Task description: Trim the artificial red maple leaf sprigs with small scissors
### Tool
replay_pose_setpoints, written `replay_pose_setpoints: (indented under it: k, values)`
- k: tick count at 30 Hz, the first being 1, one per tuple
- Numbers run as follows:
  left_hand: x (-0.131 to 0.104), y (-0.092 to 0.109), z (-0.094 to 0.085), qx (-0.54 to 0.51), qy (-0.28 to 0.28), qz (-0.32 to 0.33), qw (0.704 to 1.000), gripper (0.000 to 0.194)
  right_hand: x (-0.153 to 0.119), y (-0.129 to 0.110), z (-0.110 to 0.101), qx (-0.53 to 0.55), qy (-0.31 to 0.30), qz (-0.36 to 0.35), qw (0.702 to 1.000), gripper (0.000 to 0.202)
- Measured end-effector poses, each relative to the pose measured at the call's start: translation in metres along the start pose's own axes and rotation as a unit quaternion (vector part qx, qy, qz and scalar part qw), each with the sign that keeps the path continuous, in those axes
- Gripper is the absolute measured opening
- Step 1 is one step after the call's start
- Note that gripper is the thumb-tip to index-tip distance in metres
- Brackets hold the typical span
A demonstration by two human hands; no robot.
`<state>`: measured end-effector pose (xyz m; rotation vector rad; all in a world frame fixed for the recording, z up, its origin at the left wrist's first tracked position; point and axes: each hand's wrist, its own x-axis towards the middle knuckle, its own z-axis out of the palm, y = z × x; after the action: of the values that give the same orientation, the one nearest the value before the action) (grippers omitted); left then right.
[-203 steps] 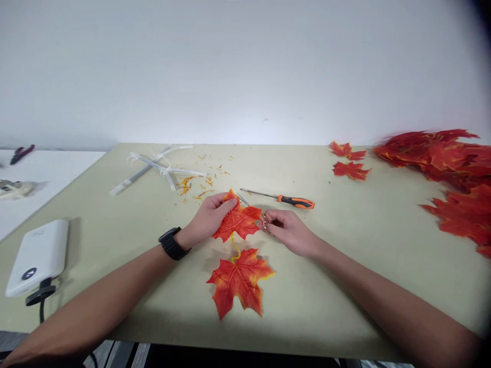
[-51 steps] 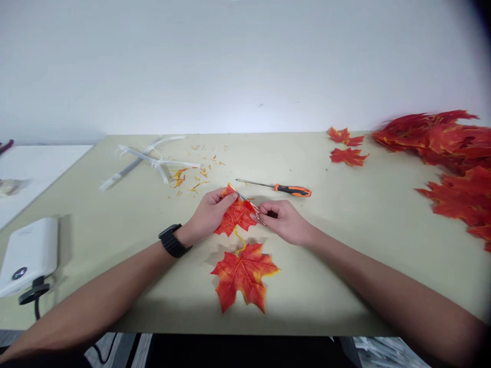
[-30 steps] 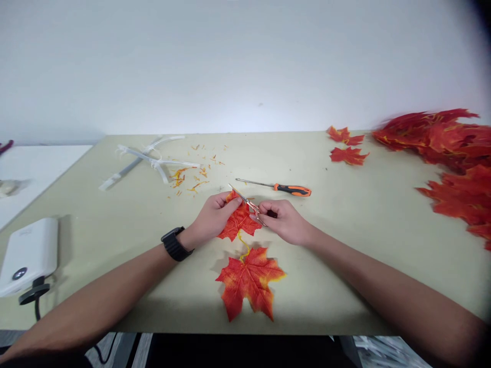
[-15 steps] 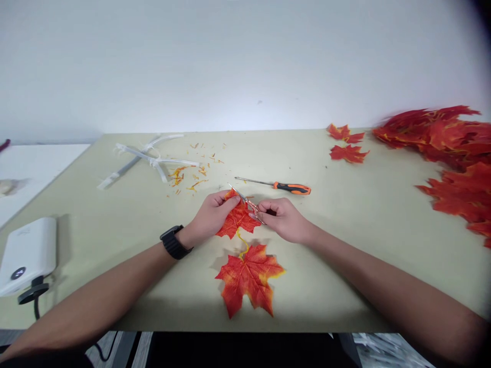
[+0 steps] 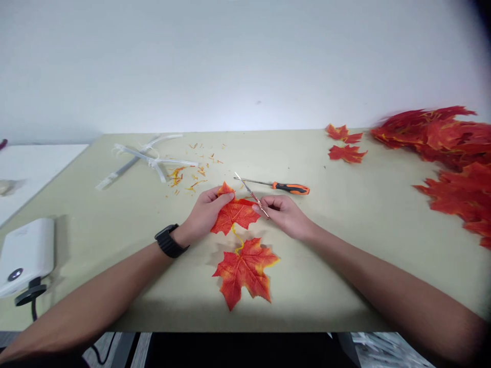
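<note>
Pinched by its upper edge, a red-orange artificial maple leaf is in my left hand. A thin yellow stem links it to a second maple leaf, which lies nearer the table's front edge. My right hand is closed on a small pair of scissors, their blades pointing up and left. The scissors are just right of the held leaf's top; my right fingers are at its right edge. Behind the scissors lies a screwdriver with an orange and black handle.
Yellow-orange clippings are scattered beside clear plastic strips at the back left. Two small leaves and a large pile of red leaves lie at the right. A white power bank with a cable stands at the left.
The scissor blades have swung away from the held leaf and now point further up. My left hand has shifted slightly left with the leaf, and the lower leaf moved a little with it.
</note>
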<state>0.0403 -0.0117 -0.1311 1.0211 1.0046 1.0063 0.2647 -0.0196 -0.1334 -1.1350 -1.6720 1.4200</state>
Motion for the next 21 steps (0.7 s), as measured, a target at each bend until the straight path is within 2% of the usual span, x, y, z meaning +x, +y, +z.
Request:
replay_pose_setpoints:
  k: [10,16,21]
  values:
    - [-0.0017,0.0047,0.0007,-0.007,-0.037,0.007,0.999,0.028,0.0034,0.0013,-0.0032,0.056,0.035,0.062,0.996,0.060]
    - [-0.0019,0.0031,-0.0017,0.037,-0.059,0.009,0.998,0.033,0.0039,0.0037,-0.0040,0.070,0.037,0.049,0.996,0.060]
    - [-0.0012,-0.0006,-0.0057,0.088,-0.046,0.023,0.995,0.032,0.0039,0.0012,-0.0030,0.079,0.030,0.055,0.995,0.062]
